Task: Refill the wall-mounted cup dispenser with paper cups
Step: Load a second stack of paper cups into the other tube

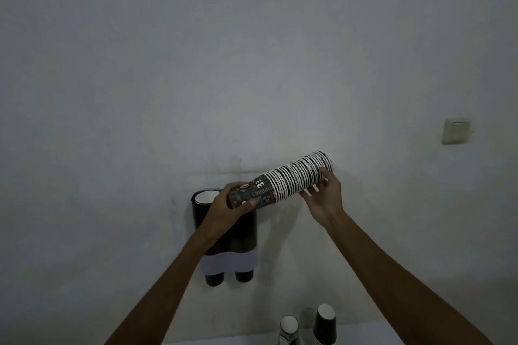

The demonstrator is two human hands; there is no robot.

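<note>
A long stack of black printed paper cups lies almost level in front of the wall, its rim end raised to the right. My left hand grips its base end and my right hand holds the rim end from below. Just beneath the base end hangs the wall-mounted cup dispenser, two dark tubes with a white band low down. The left tube shows a white cup rim at its top. Cup bottoms stick out under both tubes. My left forearm hides part of the left tube.
Below right, two separate cup stacks stand upside down on a white surface at the frame's lower edge. A light switch sits on the bare grey wall to the right.
</note>
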